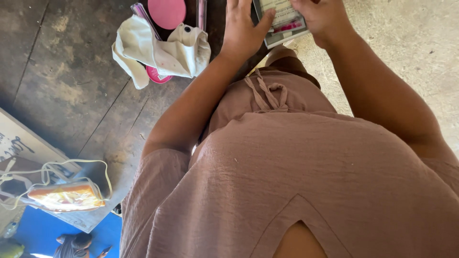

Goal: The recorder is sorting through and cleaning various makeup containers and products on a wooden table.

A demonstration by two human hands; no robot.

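At the top edge of the head view, both my hands hold a flat grey-rimmed package [286,25] with a pale card and pink items inside. My left hand [242,29] lies with fingers spread, its thumb pressed on the package's left side. From the right, my right hand [321,18] grips the package's upper part with curled fingers. The package's far end is cut off by the frame. My mauve shirt fills the lower view.
A crumpled cream cloth [162,50] lies on the dark worn tabletop [71,86] over a pink round lid [167,12] and pink-clear tubes [141,13]. Lower left, a board [28,148] carries an orange pouch [67,197] with a pale cord. Another person [71,243] is below. Pale concrete floor [411,43] lies right.
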